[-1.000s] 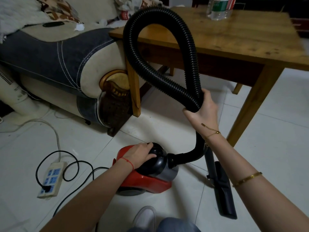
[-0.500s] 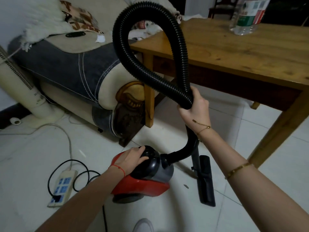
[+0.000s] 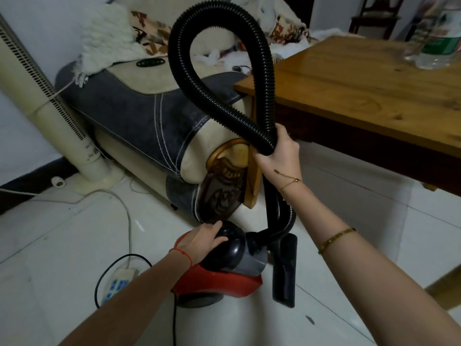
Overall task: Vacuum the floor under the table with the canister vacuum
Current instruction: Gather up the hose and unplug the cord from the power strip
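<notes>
Standing at the far left, a tall cream tower fan (image 3: 50,116) leans by the wall, and a power strip (image 3: 117,283) lies on the white tiles nearer in. The left hand (image 3: 202,242) rests on the black dome of the red canister vacuum (image 3: 224,268), fingers curved over the top, sitting on the floor just in front of the sofa (image 3: 139,126). The ribbed hose (image 3: 214,71) loops high overhead. The right hand (image 3: 277,156) grips it tight, fingers wrapped round where the loop crosses. The black floor nozzle (image 3: 285,270) rests on the tiles just right of the canister. The wooden table (image 3: 361,96) fills the right, a plastic bottle (image 3: 436,38) on top.
</notes>
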`<state>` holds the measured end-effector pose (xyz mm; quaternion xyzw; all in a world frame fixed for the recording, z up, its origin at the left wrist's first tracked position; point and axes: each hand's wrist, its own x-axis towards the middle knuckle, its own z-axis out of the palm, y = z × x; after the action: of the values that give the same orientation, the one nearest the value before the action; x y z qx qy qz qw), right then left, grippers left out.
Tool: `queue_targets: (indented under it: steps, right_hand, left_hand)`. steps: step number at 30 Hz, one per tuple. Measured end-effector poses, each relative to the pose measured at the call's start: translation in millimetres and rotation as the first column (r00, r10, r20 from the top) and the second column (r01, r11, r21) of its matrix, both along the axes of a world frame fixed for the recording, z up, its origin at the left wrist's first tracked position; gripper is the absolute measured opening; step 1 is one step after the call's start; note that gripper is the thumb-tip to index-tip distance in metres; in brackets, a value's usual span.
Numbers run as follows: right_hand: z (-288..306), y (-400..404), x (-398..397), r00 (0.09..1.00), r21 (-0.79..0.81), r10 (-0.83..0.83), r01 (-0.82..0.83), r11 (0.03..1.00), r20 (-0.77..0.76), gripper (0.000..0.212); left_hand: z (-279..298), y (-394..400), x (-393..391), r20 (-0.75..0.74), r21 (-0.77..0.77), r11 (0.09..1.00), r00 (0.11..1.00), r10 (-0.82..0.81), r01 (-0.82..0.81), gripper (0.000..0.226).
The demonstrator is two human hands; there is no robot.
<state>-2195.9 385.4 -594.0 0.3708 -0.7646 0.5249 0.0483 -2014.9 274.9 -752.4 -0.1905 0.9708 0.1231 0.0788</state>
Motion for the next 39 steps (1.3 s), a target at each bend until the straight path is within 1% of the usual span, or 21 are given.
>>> queue_targets:
  steps: [4,8,13,17,19,22,25,29,34,37,39]
  right_hand:
    - [-1,-27,-14,1.0,0.043,-0.005,0.005,0.999,0.008,0.056]
    - [-6,-46,-29,1.0,0.078,-0.008,0.007,0.997,0.019,0.061]
    - [-13,-61,-43,0.999,0.112,-0.024,0.019,0.993,0.044,0.077]
    - [-20,-71,-47,0.998,0.165,0.043,-0.051,0.985,0.049,0.087]
    - [-24,-74,-49,0.996,0.207,0.065,-0.074,0.975,0.053,0.098]
    - [-29,-75,-52,0.992,0.267,0.091,-0.11,0.957,0.084,0.12]
    - [-29,-73,-49,0.983,0.313,0.145,-0.175,0.934,0.117,0.133]
    - [-31,-64,-45,0.971,0.359,0.21,-0.236,0.903,0.112,0.139]
    - [-35,-53,-35,0.97,0.443,0.215,-0.244,0.863,0.116,0.149]
    - [-34,-47,-30,0.972,0.478,0.207,-0.233,0.847,0.108,0.154]
    - [-33,-42,-23,0.969,0.499,0.233,-0.24,0.833,0.077,0.155]
  left_hand:
    - [-5,-13,-6,0.005,0.01,1.0,1.0,0.025,-0.025,0.039]
    - [-13,-22,-15,0.015,-0.012,0.999,0.999,0.037,-0.037,0.042]
    - [-19,-25,-24,0.026,-0.061,0.997,0.998,0.051,-0.049,0.047]
    - [-22,-22,-27,0.016,-0.096,0.992,0.996,0.083,-0.081,0.049]
    - [-25,-18,-30,0.016,-0.126,0.989,0.996,0.084,-0.082,0.051]
    - [-30,-14,-33,0.016,-0.148,0.984,0.995,0.101,-0.097,0.056]
    - [-32,-10,-33,-0.014,-0.175,0.978,0.993,0.115,-0.116,0.054]
    - [-32,-3,-31,-0.056,-0.182,0.97,0.987,0.15,-0.158,0.046]
    - [-29,8,-17,-0.103,-0.142,0.973,0.981,0.166,-0.18,0.063]
    - [-24,13,-4,-0.127,-0.17,0.971,0.981,0.147,-0.168,0.062]
    - [-24,15,4,-0.142,-0.159,0.972,0.978,0.15,-0.172,0.06]
